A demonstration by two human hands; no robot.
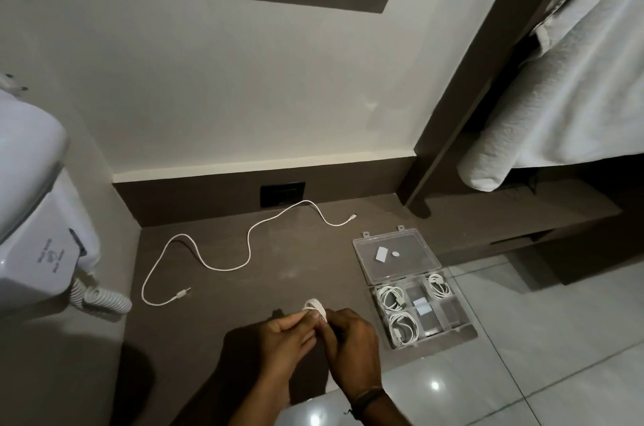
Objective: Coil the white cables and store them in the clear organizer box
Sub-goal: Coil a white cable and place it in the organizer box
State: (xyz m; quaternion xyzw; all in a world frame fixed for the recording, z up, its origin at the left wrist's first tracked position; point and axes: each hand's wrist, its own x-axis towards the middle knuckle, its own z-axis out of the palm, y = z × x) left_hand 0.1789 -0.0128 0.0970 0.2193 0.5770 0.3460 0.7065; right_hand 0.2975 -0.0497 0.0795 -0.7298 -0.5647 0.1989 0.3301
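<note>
My left hand (285, 335) and my right hand (352, 342) meet at the front of the dark counter, both gripping a small coiled white cable (315, 307) that sticks up between the fingertips. A long uncoiled white cable (249, 244) snakes across the counter behind my hands, one plug near the wall and the other at the left. To the right lies the clear organizer box (463, 333) with its lid (414, 263) flipped open toward the wall. Three coiled white cables (392, 298) sit in its compartments; the others hold small flat items.
A white wall-mounted appliance (38, 227) with a spiral cord (101, 298) hangs at the left edge of the counter. A dark wall socket (282, 194) sits in the backsplash. White towels (557, 94) hang at the right over a lower shelf. Glossy floor tiles lie below the counter's edge.
</note>
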